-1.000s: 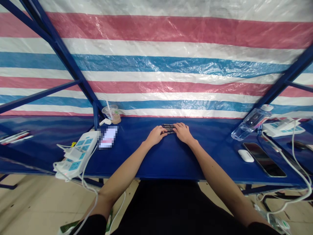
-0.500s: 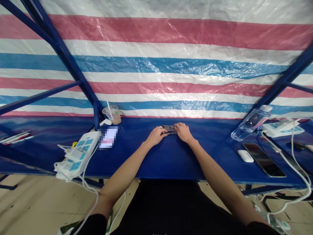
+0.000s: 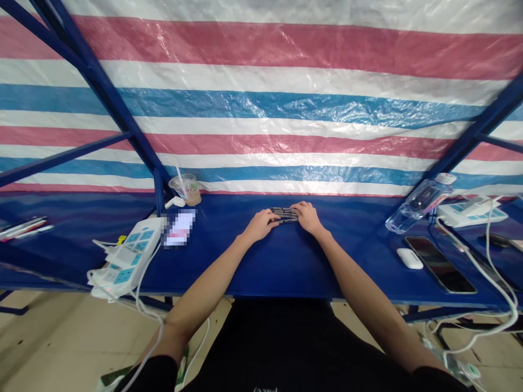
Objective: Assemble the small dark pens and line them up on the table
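Several dark pens [image 3: 285, 214] lie side by side on the blue tabletop [image 3: 281, 267], near its far edge. My left hand [image 3: 259, 226] grips their left ends with the fingers curled over them. My right hand [image 3: 306, 218] covers their right ends from the other side. The middle of the pens shows between my hands, while their ends are hidden under my fingers.
Left of my hands are a plastic cup with a straw [image 3: 187, 189], a blurred rectangle [image 3: 178, 228] and a white power strip [image 3: 126, 258]. On the right are a water bottle [image 3: 420, 207], a white mouse [image 3: 409, 258] and a black phone [image 3: 439, 264]. White cables trail over the table edge.
Both hands stay on the pens, with no clear shift in their hold. The whole view has moved slightly, so everything sits a little higher.
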`<state>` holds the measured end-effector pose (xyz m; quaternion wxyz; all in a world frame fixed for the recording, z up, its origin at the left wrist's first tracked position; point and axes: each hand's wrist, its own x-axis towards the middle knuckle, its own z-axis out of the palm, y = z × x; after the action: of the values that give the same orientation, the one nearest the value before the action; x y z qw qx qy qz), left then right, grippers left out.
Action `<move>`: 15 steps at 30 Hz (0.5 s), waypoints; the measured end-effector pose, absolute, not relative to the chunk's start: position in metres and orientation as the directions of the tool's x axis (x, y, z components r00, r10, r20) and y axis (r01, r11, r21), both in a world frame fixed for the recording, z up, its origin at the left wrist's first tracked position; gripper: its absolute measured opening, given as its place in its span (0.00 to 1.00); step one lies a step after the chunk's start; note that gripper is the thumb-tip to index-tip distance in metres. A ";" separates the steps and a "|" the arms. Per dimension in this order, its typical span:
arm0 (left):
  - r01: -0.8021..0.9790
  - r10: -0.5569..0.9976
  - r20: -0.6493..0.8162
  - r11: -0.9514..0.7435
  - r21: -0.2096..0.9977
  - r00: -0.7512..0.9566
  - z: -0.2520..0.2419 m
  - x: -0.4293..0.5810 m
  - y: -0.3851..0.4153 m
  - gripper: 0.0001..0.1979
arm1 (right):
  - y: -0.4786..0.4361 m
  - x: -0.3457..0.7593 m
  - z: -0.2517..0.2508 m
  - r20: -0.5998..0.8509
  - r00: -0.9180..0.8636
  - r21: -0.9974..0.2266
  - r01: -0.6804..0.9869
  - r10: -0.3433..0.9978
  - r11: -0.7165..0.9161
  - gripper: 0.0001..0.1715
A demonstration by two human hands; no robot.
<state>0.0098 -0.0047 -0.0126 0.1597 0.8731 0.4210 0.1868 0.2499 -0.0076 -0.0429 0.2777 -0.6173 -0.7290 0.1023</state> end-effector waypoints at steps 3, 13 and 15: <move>0.659 0.780 0.204 -0.613 0.436 0.592 -0.014 0.010 -0.004 0.14 | -0.007 0.252 -0.044 0.291 -0.114 -0.497 0.830 0.950 0.252 0.18; 0.597 0.758 0.200 -0.623 0.505 0.621 -0.010 0.011 -0.007 0.10 | 0.000 0.258 -0.049 0.292 -0.178 -0.485 0.820 0.940 0.305 0.21; 0.597 0.752 0.198 -0.630 0.497 0.629 -0.009 0.011 -0.007 0.10 | 0.000 0.259 -0.049 0.296 -0.195 -0.471 0.821 0.935 0.321 0.21</move>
<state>0.0110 -0.0074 -0.0086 0.1964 0.8808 0.3829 0.1975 0.2591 0.0000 -0.0488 0.2716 -0.5732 -0.7660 0.1045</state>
